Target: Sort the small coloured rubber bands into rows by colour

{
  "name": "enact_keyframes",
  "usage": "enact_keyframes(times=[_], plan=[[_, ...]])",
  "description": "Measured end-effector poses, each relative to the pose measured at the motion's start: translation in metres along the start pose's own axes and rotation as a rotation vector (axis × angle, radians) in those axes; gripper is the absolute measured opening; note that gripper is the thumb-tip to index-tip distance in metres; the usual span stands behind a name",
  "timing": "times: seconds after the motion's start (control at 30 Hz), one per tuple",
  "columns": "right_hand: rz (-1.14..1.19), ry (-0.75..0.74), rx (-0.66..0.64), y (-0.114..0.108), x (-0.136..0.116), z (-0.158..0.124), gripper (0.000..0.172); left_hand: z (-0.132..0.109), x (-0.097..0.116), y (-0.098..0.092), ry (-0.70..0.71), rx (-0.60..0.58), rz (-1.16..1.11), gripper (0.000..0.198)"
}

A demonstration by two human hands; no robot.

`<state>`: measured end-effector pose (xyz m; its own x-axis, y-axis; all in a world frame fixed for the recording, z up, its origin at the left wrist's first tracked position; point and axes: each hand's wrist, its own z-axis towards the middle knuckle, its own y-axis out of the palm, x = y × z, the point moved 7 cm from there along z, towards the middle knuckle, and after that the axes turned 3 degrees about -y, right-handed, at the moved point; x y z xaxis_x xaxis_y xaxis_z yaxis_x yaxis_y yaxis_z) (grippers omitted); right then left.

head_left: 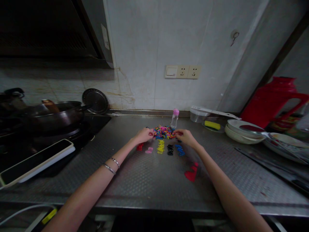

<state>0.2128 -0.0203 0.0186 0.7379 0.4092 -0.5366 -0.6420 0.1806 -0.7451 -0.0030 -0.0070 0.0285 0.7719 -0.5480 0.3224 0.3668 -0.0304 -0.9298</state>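
Note:
A heap of small multicoloured rubber bands [164,132] lies on the metal counter between my two hands. My left hand [144,135] is at the heap's left edge, fingers pinched together; what they hold is too small to tell. At the right edge, my right hand [185,136] also has its fingertips closed, and their contents cannot be made out. In front of the heap lie small colour groups: red bands [140,147] partly behind my left hand, pink bands [149,150], yellow bands [160,146], black bands [170,149] and blue bands [180,150].
Behind the heap stands a clear bottle with a pink cap [174,118]. A red heart-shaped piece [191,172] lies near my right forearm. Bowls [243,133], a knife [270,167] and a red jug [270,100] are right; a pan [53,117] and a phone-like device [38,161] left.

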Motion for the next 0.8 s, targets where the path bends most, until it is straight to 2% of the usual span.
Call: enact_keyframes(times=[0.13, 0.27, 0.4, 0.63, 0.8], plan=[[-0.025, 0.018, 0.008, -0.005, 0.007, 0.000, 0.027, 0.007, 0.025, 0.003, 0.076, -0.004, -0.036, 0.023], [-0.062, 0.031, 0.011, -0.010, 0.011, -0.001, 0.027, 0.013, 0.058, 0.015, 0.182, -0.038, -0.031, 0.023], [-0.096, 0.042, -0.028, -0.014, 0.013, -0.004, 0.027, 0.015, 0.078, 0.027, 0.201, -0.065, -0.014, 0.022], [-0.108, 0.114, -0.083, -0.023, 0.017, -0.009, 0.029, 0.015, 0.085, 0.036, 0.207, -0.085, -0.040, 0.022], [-0.111, 0.192, -0.222, -0.016, 0.027, -0.013, 0.028, 0.017, 0.075, 0.029, 0.233, -0.047, -0.135, 0.026]])
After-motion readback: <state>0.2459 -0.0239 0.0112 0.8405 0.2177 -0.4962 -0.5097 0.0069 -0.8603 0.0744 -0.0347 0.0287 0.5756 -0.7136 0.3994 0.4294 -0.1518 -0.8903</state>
